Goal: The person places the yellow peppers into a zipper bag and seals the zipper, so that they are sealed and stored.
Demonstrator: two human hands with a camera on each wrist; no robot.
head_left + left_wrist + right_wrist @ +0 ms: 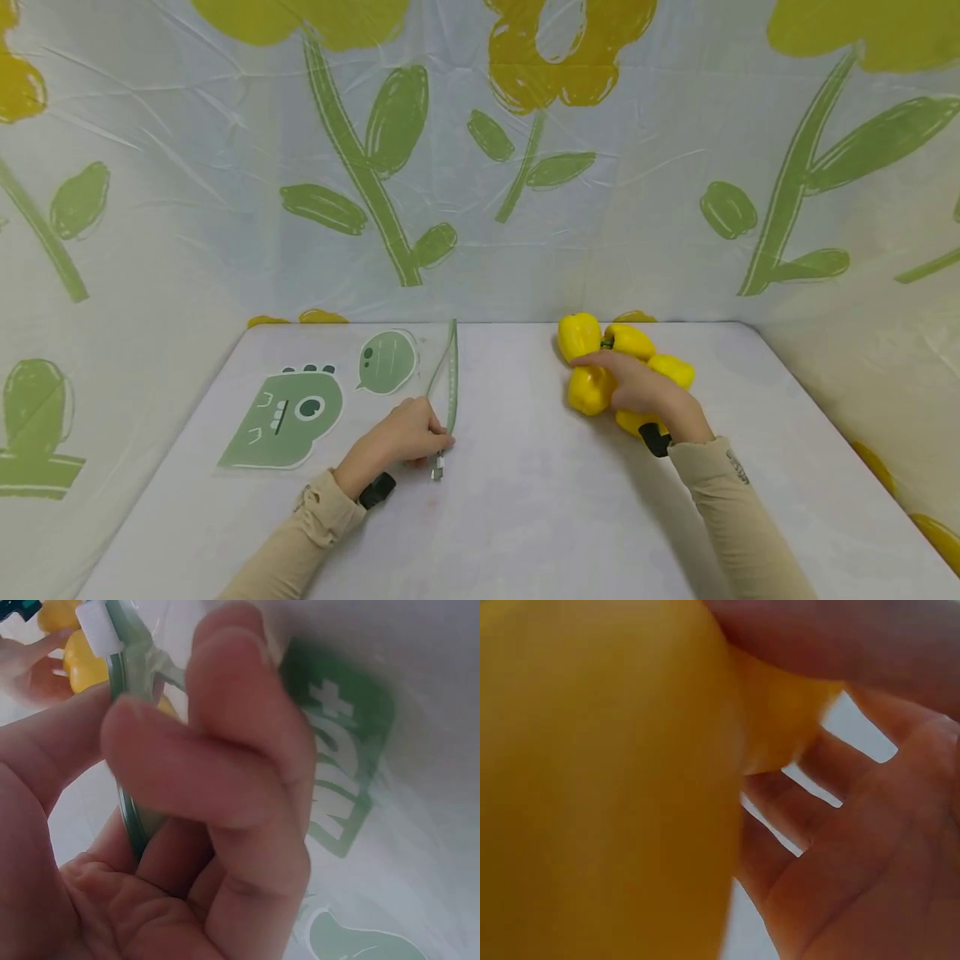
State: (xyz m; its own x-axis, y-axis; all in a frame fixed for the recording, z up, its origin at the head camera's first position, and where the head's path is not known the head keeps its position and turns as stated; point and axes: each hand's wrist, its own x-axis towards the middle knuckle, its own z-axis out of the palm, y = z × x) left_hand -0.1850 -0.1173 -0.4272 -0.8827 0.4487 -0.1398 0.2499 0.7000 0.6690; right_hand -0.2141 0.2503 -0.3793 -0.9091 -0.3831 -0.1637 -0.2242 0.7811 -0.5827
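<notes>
A clear bag with a green zip edge and green printed figures lies on the left of the table. My left hand pinches the near end of that edge, by the slider; the slider looks white in the left wrist view, beyond the curled fingers of my left hand. On the right, my right hand grips a yellow bell pepper from above, its fingers round the side. In the right wrist view, yellow pepper skin fills the left, beside my right hand.
Other yellow bell peppers touch or lie close around the right hand: one at the back left, one behind, one to the right. A cloth with printed flowers hangs behind the white table and along both sides.
</notes>
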